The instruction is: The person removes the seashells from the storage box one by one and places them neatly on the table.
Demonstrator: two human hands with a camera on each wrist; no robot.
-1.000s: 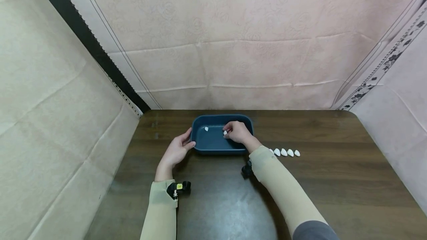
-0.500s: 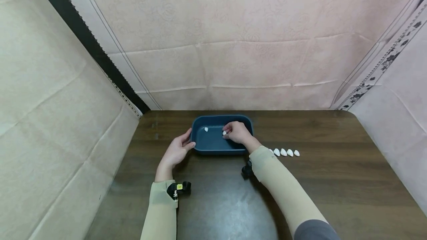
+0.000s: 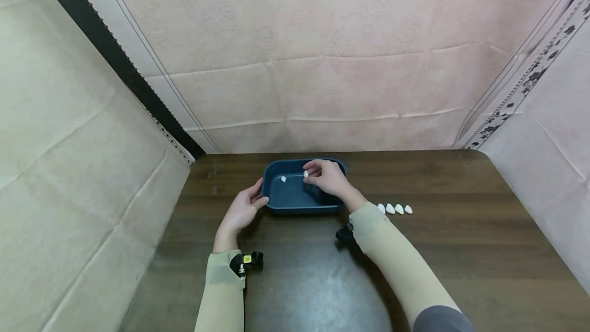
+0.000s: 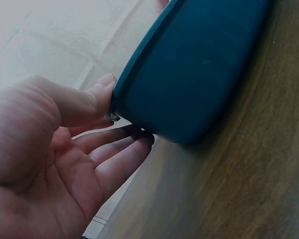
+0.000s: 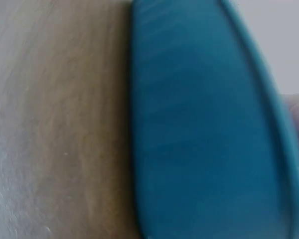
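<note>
Shifted toward the far side of the blue tray (image 3: 304, 210) since half a second ago, a person's right hand (image 3: 329, 178) pinches a small white piece (image 3: 306, 173) over it, right forearm (image 3: 401, 260) angled in from the near right. At left, the left hand (image 3: 243, 210) grips the tray's end, thumb on the rim. One wrist camera's yellow label (image 3: 247, 258) is too small to read.

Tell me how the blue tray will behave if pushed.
The blue tray probably slides rather than tips, being wide and low. Its wall looks unbent where the left hand touches it, so it seems stiff. The small white piece lying inside may shift.
</note>
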